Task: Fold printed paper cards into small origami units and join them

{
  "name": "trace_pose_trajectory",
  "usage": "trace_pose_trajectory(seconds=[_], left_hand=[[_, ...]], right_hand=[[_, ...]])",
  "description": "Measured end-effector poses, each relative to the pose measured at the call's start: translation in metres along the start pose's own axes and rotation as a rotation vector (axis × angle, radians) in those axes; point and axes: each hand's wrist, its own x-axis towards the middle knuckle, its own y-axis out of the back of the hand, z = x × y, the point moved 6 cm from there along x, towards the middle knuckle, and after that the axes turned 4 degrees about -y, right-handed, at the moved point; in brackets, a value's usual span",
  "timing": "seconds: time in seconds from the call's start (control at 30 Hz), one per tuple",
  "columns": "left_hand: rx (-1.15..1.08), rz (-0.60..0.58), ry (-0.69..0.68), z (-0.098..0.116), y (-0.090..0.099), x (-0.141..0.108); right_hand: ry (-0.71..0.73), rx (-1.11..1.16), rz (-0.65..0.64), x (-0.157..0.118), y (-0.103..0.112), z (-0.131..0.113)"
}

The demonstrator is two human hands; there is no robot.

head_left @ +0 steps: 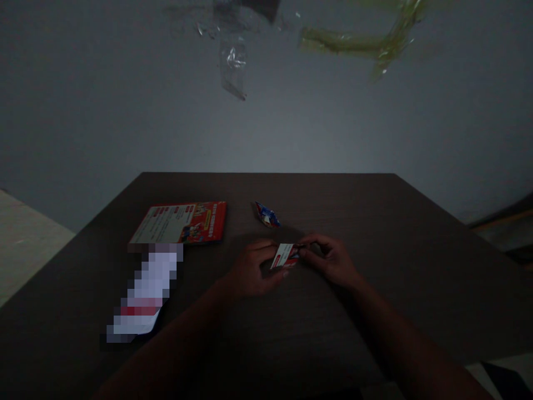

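Note:
A small white and red printed piece (283, 254), like a card or folded paper, is held between both hands above the dark table. My left hand (257, 268) grips its left side, with the thumb below and the fingers behind. At its right end, my right hand (328, 258) pinches it between thumb and index finger. Just beyond the hands lies a small blue folded paper piece (267, 215) with a colourful print.
On the left of the brown table (333, 200) lies a red and white printed booklet or box (179, 223). Nearer sits a bright, pixelated phone-like object (145, 291). A grey wall (266, 133) with tape scraps stands behind the table.

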Motion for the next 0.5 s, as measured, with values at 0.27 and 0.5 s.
trace_pose_trajectory(seconds=[0.27, 0.5], left_hand=[[-0.023, 0.028, 0.001, -0.006, 0.007, -0.003], [0.127, 0.157, 0.02, -0.013, 0.018, -0.005]], right_hand=[[-0.117, 0.178, -0.034, -0.001, 0.002, 0.013], [-0.223, 0.315, 0.038, 0.002, 0.001, 0.028]])
